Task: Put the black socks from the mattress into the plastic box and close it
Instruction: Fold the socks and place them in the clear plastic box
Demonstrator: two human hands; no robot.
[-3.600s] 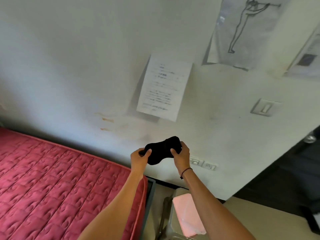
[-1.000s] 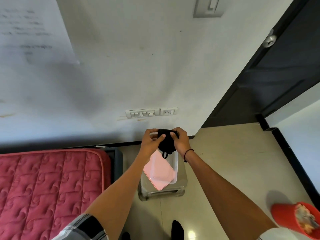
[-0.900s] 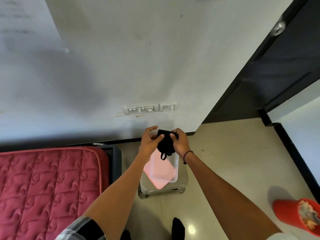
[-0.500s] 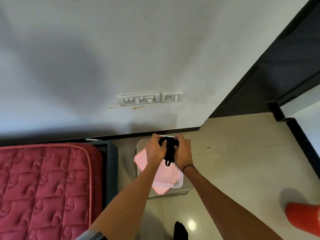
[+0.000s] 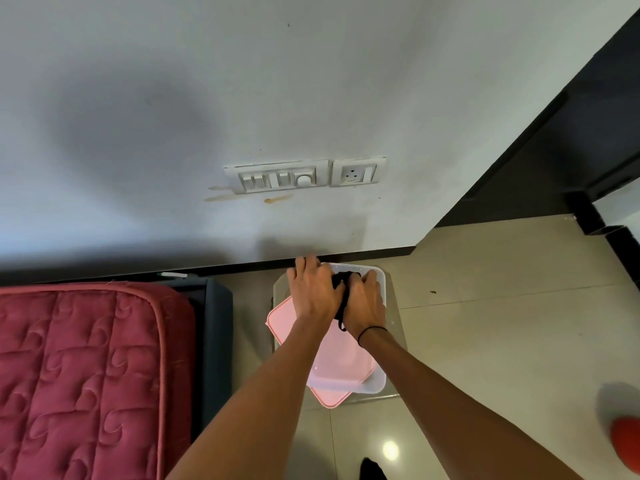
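The black socks (image 5: 341, 284) are bunched between my two hands, low over the far end of the clear plastic box (image 5: 379, 289). My left hand (image 5: 311, 294) grips them from the left and my right hand (image 5: 367, 303) from the right; a black strand hangs down between the wrists. The pink lid (image 5: 341, 358) lies askew across the box, covering its near part and sticking out past the near-left corner. The red quilted mattress (image 5: 79, 375) lies to the left.
The box rests on a low grey stool (image 5: 394, 327) close to the white wall with its switch panel (image 5: 277, 176). A dark bed frame (image 5: 214, 341) edges the mattress. A red object (image 5: 625, 445) sits at the right edge on the tiled floor.
Both hands have carried the socks from chest height near the wall down to the box opening, and the view has tilted downward. The lid lies as before.
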